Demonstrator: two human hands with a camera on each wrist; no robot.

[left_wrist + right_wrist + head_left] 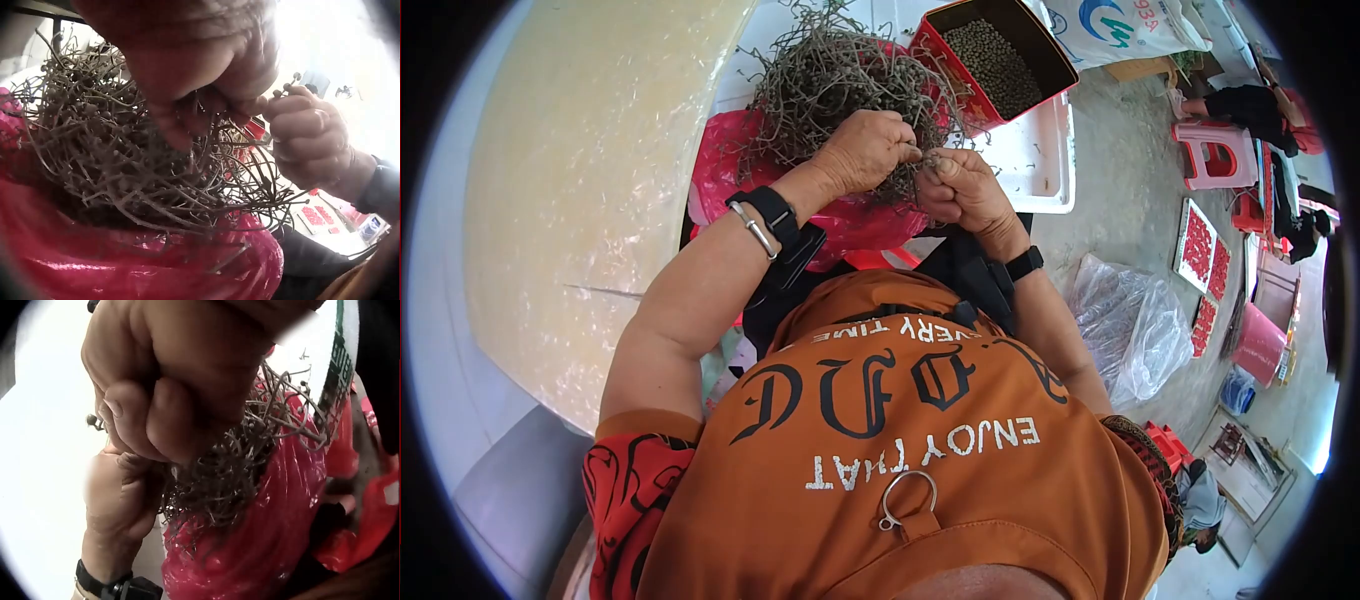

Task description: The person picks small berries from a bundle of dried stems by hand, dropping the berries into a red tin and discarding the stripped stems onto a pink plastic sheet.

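Left hand [870,150]: fingers curled tight, a thin berried stalk [286,86] pinched at its tips. Right hand [960,185]: closed into a fist round the same stalk, the berried end seen above the knuckles. The hands are touching, just in front of a heap of tangled stalks [830,75], which is piled on a red plastic bag [720,165]. A red tin [1040,40] of small round berries [995,65] is set behind on a white tray [1040,160]. A pale tabletop [590,150] is noted to the left; a concrete floor [1120,200], a pink stool [1218,152] and a clear plastic bag [1135,325] to the right.
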